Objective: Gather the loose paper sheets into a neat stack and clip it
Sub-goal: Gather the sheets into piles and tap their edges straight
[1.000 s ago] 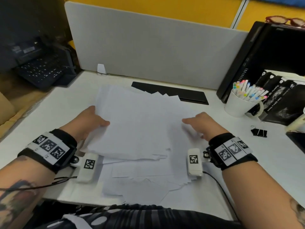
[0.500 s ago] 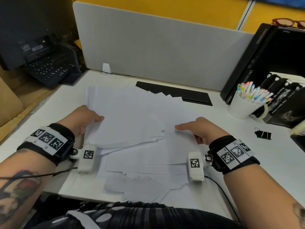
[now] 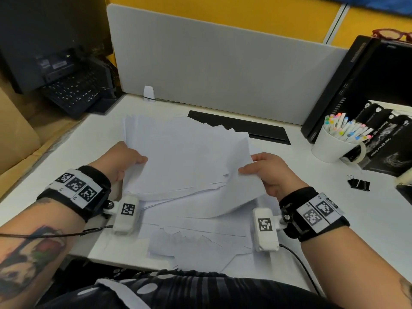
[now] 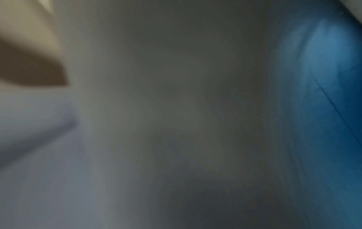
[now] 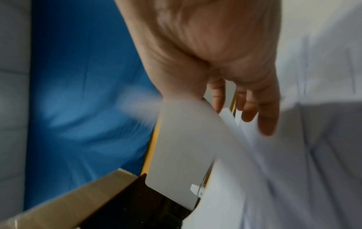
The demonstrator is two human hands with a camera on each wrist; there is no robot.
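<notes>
Two hands: the left hand (image 3: 124, 161) and right hand (image 3: 270, 172) now flank the sheets (image 3: 189, 161), one on each side.
Change: a second ago the right hand lay flat on top of the pile; it has since slid out to the right edge and taken hold, and the upper sheets have risen off the bench (image 3: 334, 208).
Left fingers: curled round the left edge of the sheets, thumb on top (the left wrist view is only blur, so the grip is read from the head view).
Right fingers: thumb over, fingers (image 5: 264, 117) under the right edge, pinching the bundle loosely.
Sheets: mid-bench in front of the person, the lifted part fanned and bowed, corners ragged; more lie flat beneath and toward the near edge.
Clip: a black binder clip (image 3: 358, 184) sits well apart to the right, near the mug (image 3: 327, 148), untouched.
Meaning: gathering has moved from sweeping to lifting, I'd judge; squaring comes next, and the lower sheets are yet to be collected.
</notes>
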